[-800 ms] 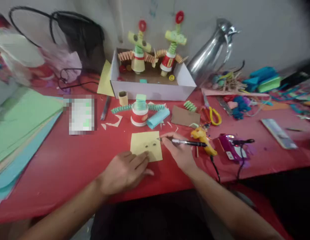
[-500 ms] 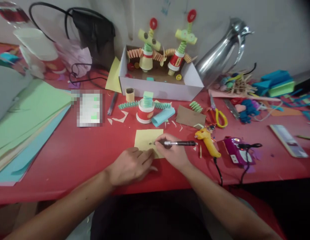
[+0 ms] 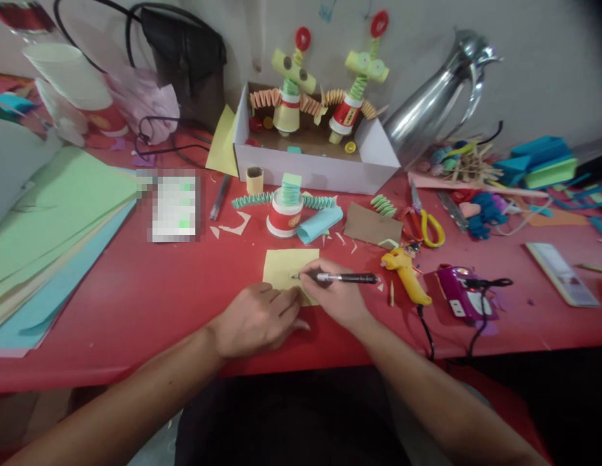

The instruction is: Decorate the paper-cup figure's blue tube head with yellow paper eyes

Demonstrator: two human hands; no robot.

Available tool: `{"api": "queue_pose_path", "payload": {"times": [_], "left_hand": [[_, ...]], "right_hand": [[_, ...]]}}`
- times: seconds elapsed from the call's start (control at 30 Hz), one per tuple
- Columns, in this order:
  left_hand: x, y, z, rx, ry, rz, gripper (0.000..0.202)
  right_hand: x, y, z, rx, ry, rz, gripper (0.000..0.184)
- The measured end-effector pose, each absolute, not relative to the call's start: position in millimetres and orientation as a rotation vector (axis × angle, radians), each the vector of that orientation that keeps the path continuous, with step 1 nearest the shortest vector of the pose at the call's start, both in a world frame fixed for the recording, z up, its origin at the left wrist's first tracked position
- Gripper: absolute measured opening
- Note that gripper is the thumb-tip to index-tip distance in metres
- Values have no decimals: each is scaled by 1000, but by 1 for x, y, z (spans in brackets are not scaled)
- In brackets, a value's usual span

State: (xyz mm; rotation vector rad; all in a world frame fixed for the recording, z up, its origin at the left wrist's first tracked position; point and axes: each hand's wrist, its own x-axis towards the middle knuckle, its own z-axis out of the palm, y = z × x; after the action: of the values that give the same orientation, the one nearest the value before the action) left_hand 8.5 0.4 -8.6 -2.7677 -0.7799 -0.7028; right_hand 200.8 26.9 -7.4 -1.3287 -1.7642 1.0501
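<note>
We see the right hand [image 3: 337, 294] closed on a pen [image 3: 349, 277], thumb and fingers gripping it near the point, its barrel almost level and its back end toward a yellow glue gun [image 3: 408, 275]. The tip touches a yellow sheet [image 3: 280, 265] or sits just above it — we cannot tell which. That sheet lies on the red table [image 3: 184, 298], near its front edge. The left hand [image 3: 262, 320] rests palm down over the sheet's lower left part, fingers bent; we cannot tell whether they grip anything beneath. Beyond the sheet we find a red and white cup [image 3: 284, 217], with a folded green strip [image 3: 252, 200] reaching out on either side and a pleated stack [image 3: 291, 189] on top. A blue roll [image 3: 320, 224] lies just beside it, and a brown card [image 3: 371, 224] further right. Right of the glue gun we have a purple device [image 3: 451, 291]; behind the gun lie scissors [image 3: 424, 222]. Farther back, two paper figures [image 3: 287, 115] stand in a white box [image 3: 315, 169] — a silver jug [image 3: 441, 90] is beside its right end.
</note>
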Motion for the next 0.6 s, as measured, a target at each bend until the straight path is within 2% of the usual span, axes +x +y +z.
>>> {"api": "queue_pose_path", "payload": {"times": [0.6], "left_hand": [[9, 0, -7, -2771, -790, -706, 25]], "right_hand": [[202, 27, -7, -1333, -1755, 1039, 10]]}}
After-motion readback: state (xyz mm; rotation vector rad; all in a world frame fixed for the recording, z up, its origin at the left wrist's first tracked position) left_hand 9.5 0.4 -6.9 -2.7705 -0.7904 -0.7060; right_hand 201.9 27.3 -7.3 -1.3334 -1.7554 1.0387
